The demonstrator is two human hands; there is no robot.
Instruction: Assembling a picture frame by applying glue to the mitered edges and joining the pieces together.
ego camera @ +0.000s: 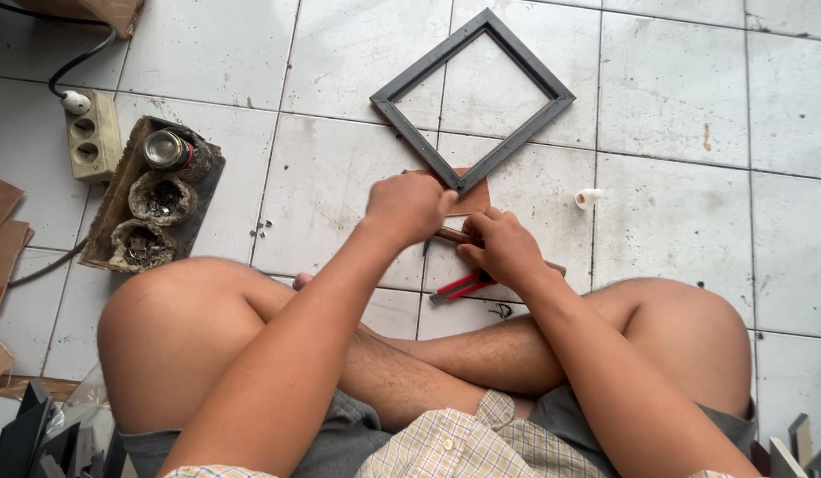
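Far left, a beige power strip (93,135) lies beside a crusted cardboard tray (118,190) with a metal tin (167,149). The left hand (409,206) is fisted, contents hidden; the right hand (502,250) pinches a brown wooden strip (452,235) over a red-handled cutter (459,286). Beyond lies a square black frame (472,99).
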